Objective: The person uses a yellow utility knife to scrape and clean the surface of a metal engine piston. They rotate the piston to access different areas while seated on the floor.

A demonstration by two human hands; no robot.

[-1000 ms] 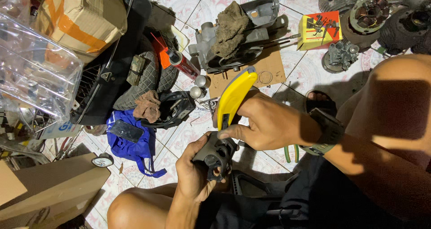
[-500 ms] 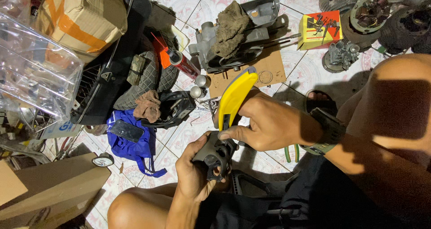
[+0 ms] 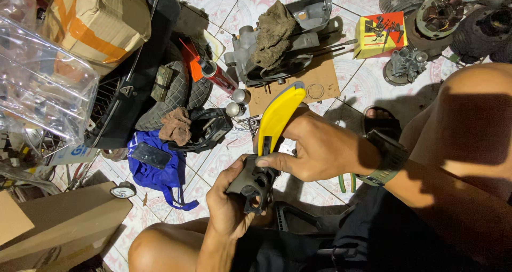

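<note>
Hardly shifted since earlier: left hand (image 3: 226, 202) still cupped, palm up, gripping dark metal part (image 3: 255, 182) over lap; right hand (image 3: 314, 146) pinching yellow-handled tool (image 3: 277, 114) down into it.

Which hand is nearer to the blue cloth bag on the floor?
Left. The left hand, gripping the dark metal part, sits just right of the blue bag. The right hand, holding the yellow-handled tool, is farther right.

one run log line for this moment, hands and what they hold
left hand: grips dark grey metal part | right hand: holds yellow-handled tool against it | floor: tiled
</note>
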